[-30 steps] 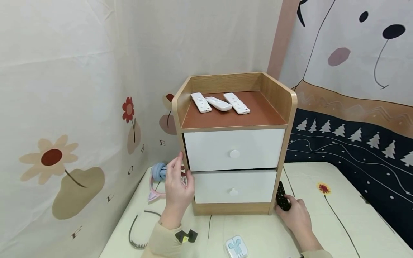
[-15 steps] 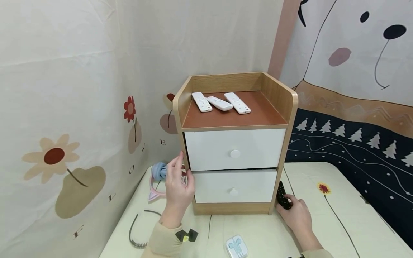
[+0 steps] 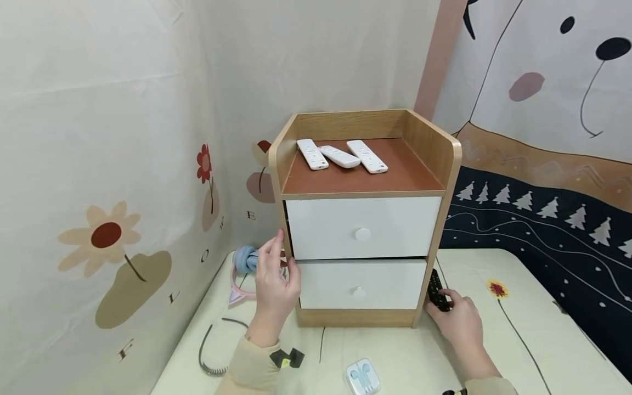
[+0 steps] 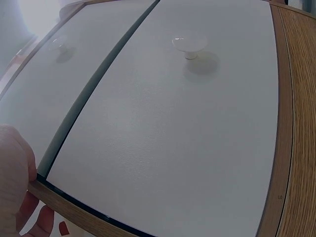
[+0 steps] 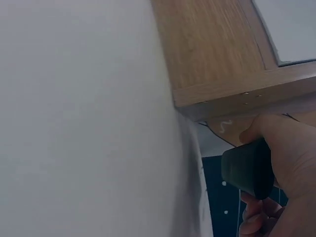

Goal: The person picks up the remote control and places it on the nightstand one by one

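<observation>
A small wooden cabinet [image 3: 355,318] with two white drawers stands in the middle of the head view. My left hand [image 3: 275,282] holds its left side edge, thumb on the front and fingers behind, as the left wrist view also shows with the hand [image 4: 17,182] at the wooden edge. Beside the cabinet's lower right side, my right hand [image 3: 459,321] grips a black remote control [image 3: 437,291]. In the right wrist view the remote's dark end [image 5: 247,168] sticks out between thumb and fingers. Both drawers, the upper [image 3: 336,219] and the lower [image 3: 336,282], are in their slots.
On the cabinet's brown top lie three white remotes [image 3: 367,157]. Left of it are a blue knotted bundle [image 3: 245,259], a pink cat-ear headband [image 3: 238,293] and a grey coiled cord [image 3: 212,371]. Boxed earphones [image 3: 362,376] lie in front. Printed cloth walls [image 3: 148,137] stand behind.
The whole scene has shifted slightly right in the head view. The right hand and black remote have moved slightly up and right. The left hand stays at the cabinet edge.
</observation>
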`<control>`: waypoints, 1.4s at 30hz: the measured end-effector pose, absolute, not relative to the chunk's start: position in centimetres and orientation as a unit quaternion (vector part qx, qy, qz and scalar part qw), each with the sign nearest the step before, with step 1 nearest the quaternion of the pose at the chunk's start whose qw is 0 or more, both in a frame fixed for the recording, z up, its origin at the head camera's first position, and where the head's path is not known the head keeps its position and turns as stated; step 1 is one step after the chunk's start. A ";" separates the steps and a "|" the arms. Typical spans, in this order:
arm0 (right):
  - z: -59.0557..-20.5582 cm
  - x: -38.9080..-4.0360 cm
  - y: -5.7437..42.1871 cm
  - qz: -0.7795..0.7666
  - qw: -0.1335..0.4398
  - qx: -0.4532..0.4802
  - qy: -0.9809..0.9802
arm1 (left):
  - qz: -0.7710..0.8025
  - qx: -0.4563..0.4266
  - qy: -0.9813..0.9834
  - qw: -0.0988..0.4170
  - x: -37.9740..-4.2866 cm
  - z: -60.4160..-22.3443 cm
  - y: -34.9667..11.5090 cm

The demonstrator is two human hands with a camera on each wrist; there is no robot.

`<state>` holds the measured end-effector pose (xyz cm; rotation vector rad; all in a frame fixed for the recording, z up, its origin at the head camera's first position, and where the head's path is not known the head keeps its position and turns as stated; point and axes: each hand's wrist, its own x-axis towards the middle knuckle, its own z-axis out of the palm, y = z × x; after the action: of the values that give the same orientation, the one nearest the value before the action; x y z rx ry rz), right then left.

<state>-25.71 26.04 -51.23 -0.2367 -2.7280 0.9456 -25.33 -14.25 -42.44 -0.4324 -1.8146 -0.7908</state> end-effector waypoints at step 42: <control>-25.2 -28.8 27.4 0.264 0.262 -0.031 -0.928 | -0.341 -0.173 -0.765 0.518 -25.2 -42.3 -14.2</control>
<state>-28.77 27.35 -25.20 -0.0848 -2.5102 0.7146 -25.21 -14.16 -42.28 -0.4143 -1.8371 -0.8187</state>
